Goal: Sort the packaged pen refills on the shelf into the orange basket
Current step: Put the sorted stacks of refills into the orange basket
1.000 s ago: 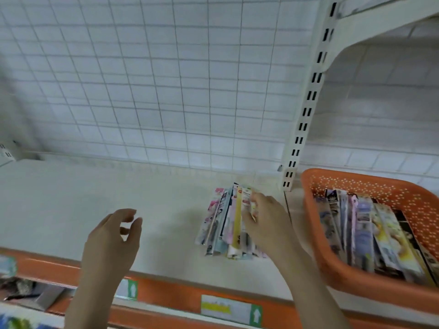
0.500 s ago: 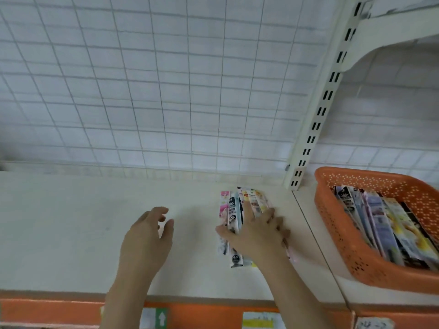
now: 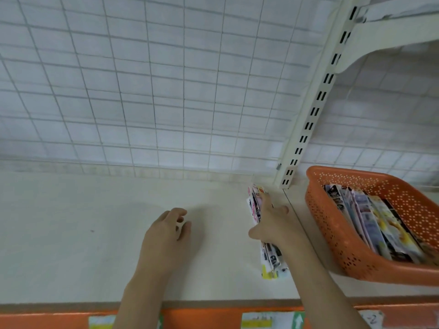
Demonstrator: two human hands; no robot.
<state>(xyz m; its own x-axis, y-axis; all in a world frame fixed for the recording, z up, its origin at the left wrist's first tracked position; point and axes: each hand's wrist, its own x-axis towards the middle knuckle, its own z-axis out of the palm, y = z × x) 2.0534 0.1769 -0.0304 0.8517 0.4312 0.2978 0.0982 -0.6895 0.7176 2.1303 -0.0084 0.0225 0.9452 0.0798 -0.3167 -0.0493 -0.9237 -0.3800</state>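
Gripping a bundle of refills [image 3: 268, 257] from above, the right hand [image 3: 269, 225] has its thumb on the bundle's left side and its fingers spread over the top; the packs seem to stand on edge on the shelf [image 3: 83, 233], though the hand hides the middle of them. Left of it, well apart from the packs, the left hand [image 3: 166, 236] hovers over the shelf with fingers loosely curled, holding nothing. To the right, the basket [image 3: 332, 233] holds more refill packs [image 3: 370, 224].

One head-worn wide view, looking forward and down, close over the shelf [image 3: 71, 233], edges seemingly blurred
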